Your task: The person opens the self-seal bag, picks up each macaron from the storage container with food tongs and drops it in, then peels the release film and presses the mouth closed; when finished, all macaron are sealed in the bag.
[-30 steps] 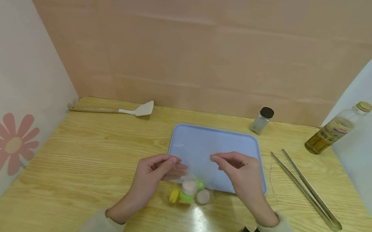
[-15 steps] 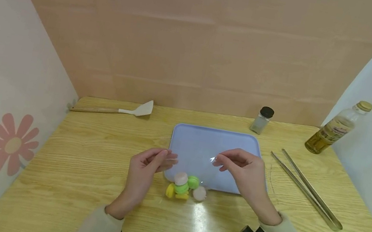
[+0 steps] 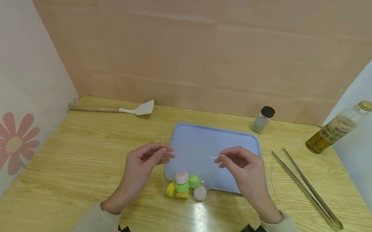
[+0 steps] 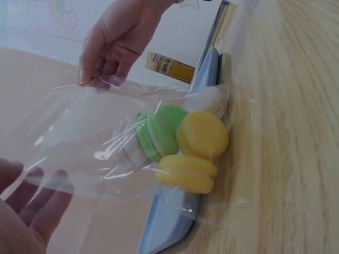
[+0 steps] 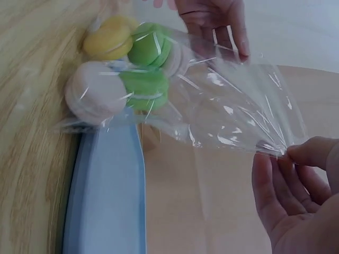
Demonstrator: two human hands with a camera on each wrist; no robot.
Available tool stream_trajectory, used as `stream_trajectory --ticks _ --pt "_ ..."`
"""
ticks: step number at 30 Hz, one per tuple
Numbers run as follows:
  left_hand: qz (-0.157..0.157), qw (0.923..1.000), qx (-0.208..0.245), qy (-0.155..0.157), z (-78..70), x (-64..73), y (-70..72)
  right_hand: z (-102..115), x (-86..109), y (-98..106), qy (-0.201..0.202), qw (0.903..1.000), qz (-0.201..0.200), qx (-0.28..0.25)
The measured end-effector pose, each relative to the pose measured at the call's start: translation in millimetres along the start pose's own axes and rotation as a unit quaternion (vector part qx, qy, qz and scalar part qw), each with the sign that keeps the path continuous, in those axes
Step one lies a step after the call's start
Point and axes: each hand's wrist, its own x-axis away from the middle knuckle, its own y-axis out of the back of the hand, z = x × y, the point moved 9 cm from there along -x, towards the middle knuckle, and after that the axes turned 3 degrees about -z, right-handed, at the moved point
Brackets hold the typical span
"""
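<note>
A clear plastic bag (image 4: 100, 132) stands stretched upright between my hands, its top edge held at either side. Several macarons fill its bottom: yellow ones (image 4: 203, 135), green ones (image 5: 148, 45) and pale pink ones (image 5: 95, 92). My left hand (image 3: 141, 169) pinches the left side of the bag's top between thumb and fingers. On the other side, my right hand (image 3: 244, 174) pinches the right top corner with thumb and forefinger. The bag's base rests at the near edge of a blue tray (image 3: 211, 142). In the head view the clear film is hard to make out.
Metal tongs (image 3: 309, 192) lie right of the tray. Behind them an oil bottle (image 3: 335, 129) stands by the right wall. A small black-lidded jar (image 3: 262, 120) stands behind the tray. A white spatula with a wooden handle (image 3: 114, 110) lies at the back left.
Both hands have moved apart, the left one farther left and slightly up, the right one slightly right. The macarons have shifted a little left and up with the bag.
</note>
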Motion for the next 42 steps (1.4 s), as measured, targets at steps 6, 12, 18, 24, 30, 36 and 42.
stream_trajectory --ticks 6,12,18,24,30,36,42 --pt "-0.018 0.9992 -0.017 -0.032 -7.0 -1.0 4.5 3 0.6 -3 0.028 0.999 0.021 -0.026" --pt "-0.004 0.9984 -0.032 -0.046 -11.1 -3.6 8.2 4 -0.3 -5 0.04 0.9956 0.042 -0.073" --pt "0.023 0.9976 -0.016 -0.063 -15.9 -6.7 8.3 5 -0.3 -6 0.058 0.993 0.054 -0.088" --pt "0.043 0.9932 -0.035 -0.102 -21.6 -8.3 7.7 5 -0.1 -4 0.061 0.9928 0.053 -0.088" --pt "0.061 0.9866 -0.06 -0.139 -27.0 -8.2 8.1 9 0.9 -3 0.092 0.9893 0.052 -0.101" --pt "0.082 0.9815 -0.056 -0.164 -30.6 -8.0 7.7 16 4.1 0 0.136 0.9798 0.06 -0.134" --pt "0.098 0.978 -0.06 -0.174 -33.5 -8.3 7.0 13 4.0 5 0.134 0.9801 0.048 -0.139"
